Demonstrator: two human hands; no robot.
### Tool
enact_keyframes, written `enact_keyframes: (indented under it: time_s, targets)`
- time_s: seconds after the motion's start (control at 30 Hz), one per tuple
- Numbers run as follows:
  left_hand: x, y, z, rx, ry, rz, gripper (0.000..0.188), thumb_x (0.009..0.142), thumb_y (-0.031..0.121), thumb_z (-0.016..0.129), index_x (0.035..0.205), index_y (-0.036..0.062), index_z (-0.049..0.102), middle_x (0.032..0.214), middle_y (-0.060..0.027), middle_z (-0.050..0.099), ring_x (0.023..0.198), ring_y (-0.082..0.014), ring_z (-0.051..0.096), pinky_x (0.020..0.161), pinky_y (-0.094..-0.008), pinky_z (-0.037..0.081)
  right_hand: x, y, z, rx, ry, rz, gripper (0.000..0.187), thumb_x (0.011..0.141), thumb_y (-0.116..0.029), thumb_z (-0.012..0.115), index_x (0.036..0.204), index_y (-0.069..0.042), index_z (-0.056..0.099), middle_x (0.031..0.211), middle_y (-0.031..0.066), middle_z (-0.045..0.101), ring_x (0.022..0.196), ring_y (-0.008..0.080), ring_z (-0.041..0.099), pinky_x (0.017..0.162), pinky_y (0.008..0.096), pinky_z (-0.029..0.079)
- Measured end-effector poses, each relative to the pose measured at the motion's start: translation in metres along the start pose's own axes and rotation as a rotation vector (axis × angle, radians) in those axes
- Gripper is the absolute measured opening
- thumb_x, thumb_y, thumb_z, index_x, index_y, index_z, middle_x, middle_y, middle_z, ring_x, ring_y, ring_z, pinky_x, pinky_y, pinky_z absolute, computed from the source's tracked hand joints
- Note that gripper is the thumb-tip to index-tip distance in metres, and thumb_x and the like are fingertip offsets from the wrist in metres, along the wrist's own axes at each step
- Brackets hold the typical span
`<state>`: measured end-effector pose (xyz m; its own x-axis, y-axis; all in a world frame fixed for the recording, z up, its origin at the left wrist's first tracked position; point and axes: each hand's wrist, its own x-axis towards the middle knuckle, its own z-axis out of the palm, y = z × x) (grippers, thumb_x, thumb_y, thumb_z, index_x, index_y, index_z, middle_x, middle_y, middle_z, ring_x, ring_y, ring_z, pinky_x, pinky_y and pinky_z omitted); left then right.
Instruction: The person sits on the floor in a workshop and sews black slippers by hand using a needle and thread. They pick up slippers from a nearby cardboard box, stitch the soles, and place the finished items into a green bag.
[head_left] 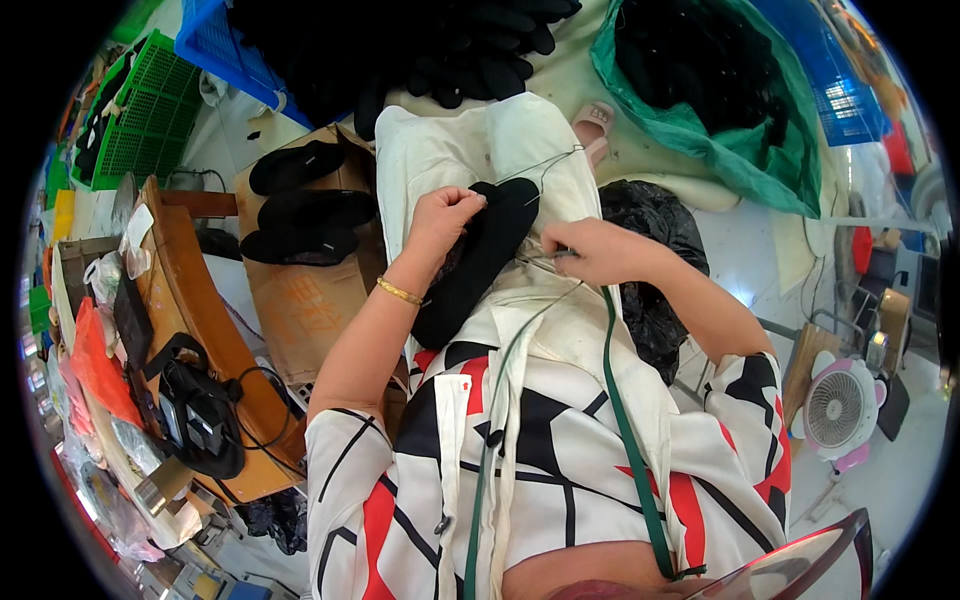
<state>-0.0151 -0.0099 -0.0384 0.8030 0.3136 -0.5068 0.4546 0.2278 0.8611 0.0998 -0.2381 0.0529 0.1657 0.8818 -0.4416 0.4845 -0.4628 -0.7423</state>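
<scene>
Across my white-aproned lap slants a black, slipper-shaped piece (485, 250), with a small pale mark near its far end. My left hand (440, 228) is closed in a pinch at its left edge, near the far end. A dark thread (552, 160) loops out over my knee beside that end. To the right of the piece, my right hand (592, 250) is closed, with fingers curled round a small dark thing I cannot make out.
On the left, several similar black pieces (318, 208) lie on a cardboard box (300, 310), beside a wooden table (215, 330). Black pieces (480, 70) heap ahead. A green sack (640, 110) stands far right, a black plastic bag (655, 225) by my right leg, a fan (840, 405) farther right.
</scene>
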Motion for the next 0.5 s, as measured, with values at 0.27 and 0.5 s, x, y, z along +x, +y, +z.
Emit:
enact_keyframes:
  time_s: [0.27, 0.5]
  targets:
    - [0.001, 0.001, 0.001, -0.048, -0.01, -0.004, 0.013, 0.087, 0.02, 0.072, 0.091, 0.0079, 0.07, 0.08, 0.0043, 0.065, 0.068, -0.0047, 0.053, 0.059, -0.0195, 0.041, 0.038, -0.014, -0.002, -0.439, 0.462, -0.007, 0.03, 0.085, -0.036, 0.062, 0.088, -0.007, 0.067, 0.084, 0.0115, 0.067, 0.079, 0.0311, 0.066, 0.068, 0.0431, 0.051]
    - [0.0, 0.002, 0.002, -0.056, 0.003, -0.02, 0.012, 0.087, 0.019, 0.071, 0.09, 0.0072, 0.07, 0.078, 0.0047, 0.063, 0.067, -0.0042, 0.052, 0.058, -0.0193, 0.042, 0.063, -0.01, 0.003, -0.538, 0.471, -0.022, 0.024, 0.081, -0.03, 0.065, 0.08, -0.007, 0.068, 0.08, 0.01, 0.066, 0.074, 0.0306, 0.067, 0.063, 0.0432, 0.052]
